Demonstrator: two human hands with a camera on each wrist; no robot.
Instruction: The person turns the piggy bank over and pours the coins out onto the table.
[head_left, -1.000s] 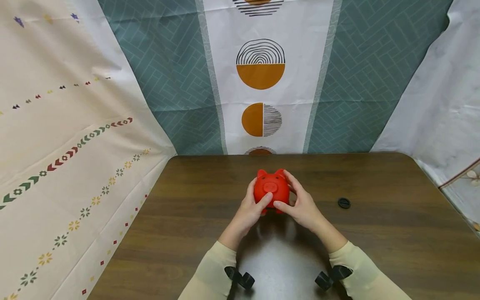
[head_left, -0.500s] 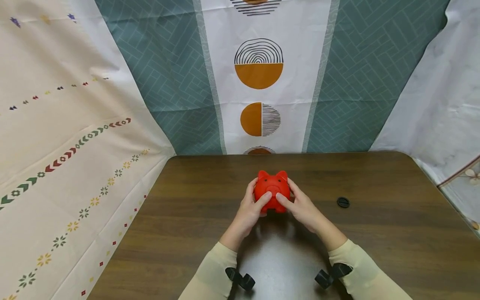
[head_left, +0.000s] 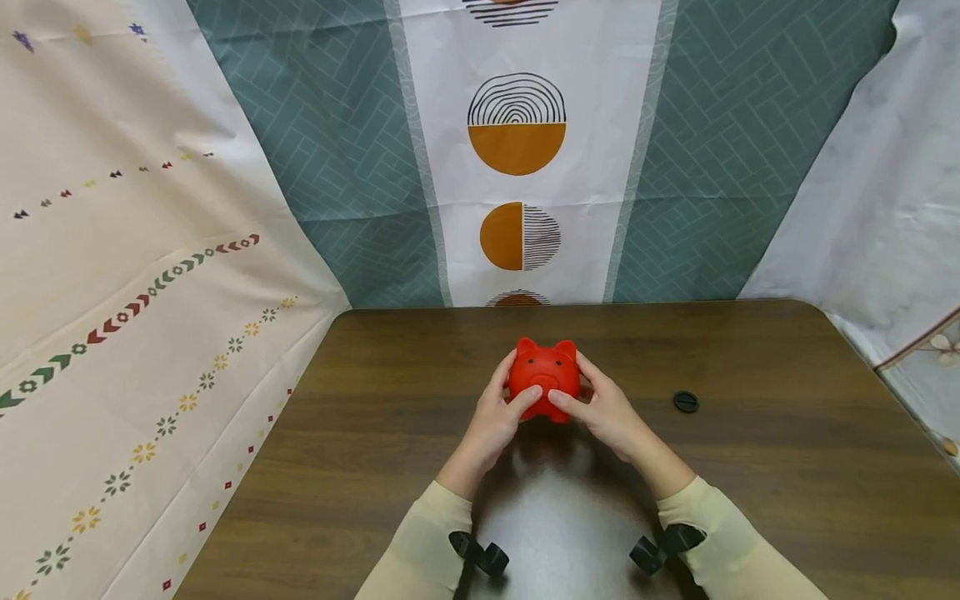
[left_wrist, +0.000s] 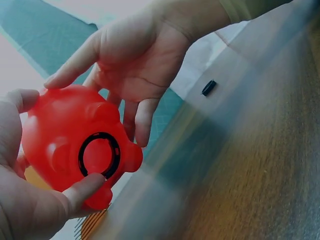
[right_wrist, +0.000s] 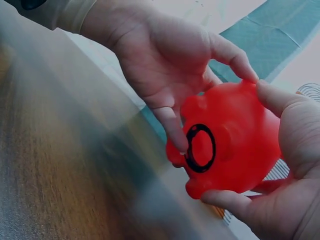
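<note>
A red piggy bank (head_left: 546,367) is held up between both hands over the wooden table, its face towards me in the head view. My left hand (head_left: 489,425) grips one side and my right hand (head_left: 609,417) the other, both thumbs near the snout. On its underside, the wrist views show a round opening with a black rim (left_wrist: 83,159). A left fingertip rests right at that rim, while fingers of the right hand (left_wrist: 142,60) lie along the pig's far side. A black round plug (head_left: 686,402), grooved across its top, lies on the table to the right.
The dark wooden table (head_left: 360,467) ends at a patterned teal and white cloth (head_left: 690,167) behind. An embroidered cream cloth (head_left: 150,333) hangs at the left, a white cloth (head_left: 840,217) at the right. Black wrist mounts (head_left: 480,554) sit on the sleeves.
The piggy bank has tipped slightly, its snout now lower and partly behind the thumbs. The right hand's fingers have shifted from by the ear down onto its side. The plug stays put.
</note>
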